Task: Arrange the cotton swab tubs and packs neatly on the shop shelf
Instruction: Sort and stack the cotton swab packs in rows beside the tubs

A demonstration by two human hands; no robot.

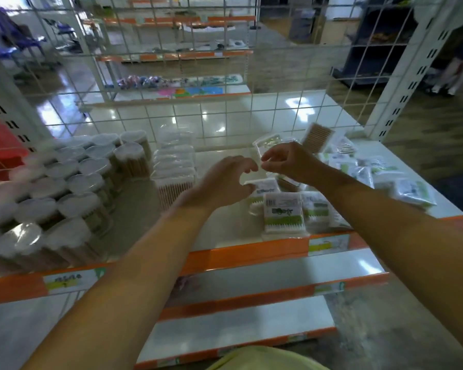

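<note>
Fingers: right hand (286,161) pinches one clear pack (271,144) | left hand (225,180) curled, empty

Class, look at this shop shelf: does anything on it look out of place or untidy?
Yes. The flat swab packs at the shelf's right end lie heaped at mixed angles, and one wooden-stick pack leans tilted, while the round tubs on the left stand in tidy rows.
</note>
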